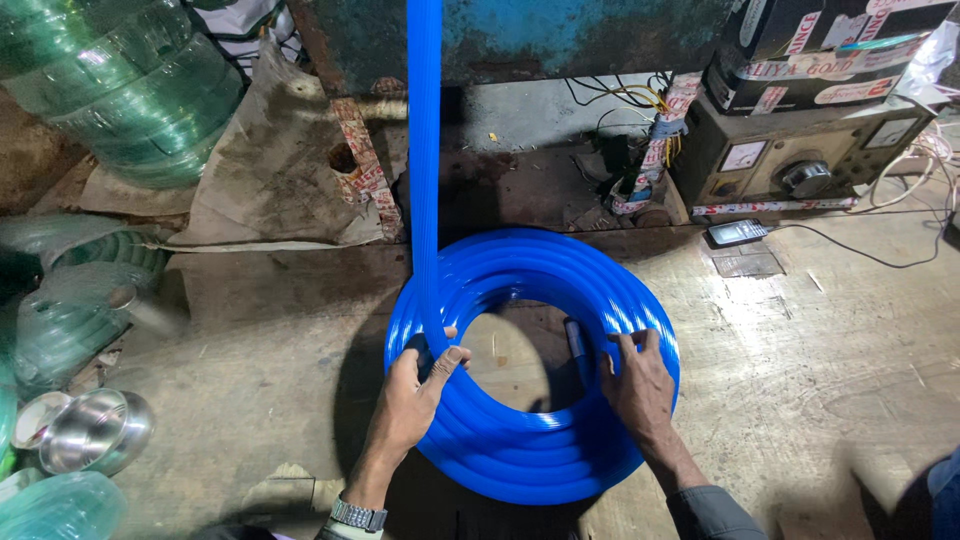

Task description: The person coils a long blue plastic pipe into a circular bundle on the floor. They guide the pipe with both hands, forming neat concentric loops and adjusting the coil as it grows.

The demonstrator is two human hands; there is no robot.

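Both forearms reach forward, the left hand (pixel 415 385) curled in a grip, the right hand (pixel 637 385) pressed flat, fingers spread.

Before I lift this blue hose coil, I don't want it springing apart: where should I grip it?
Grip the blue hose coil across its stacked loops at opposite sides, from above, where the left hand and right hand rest; the flat ring's open centre probably lets fingers wrap inside.
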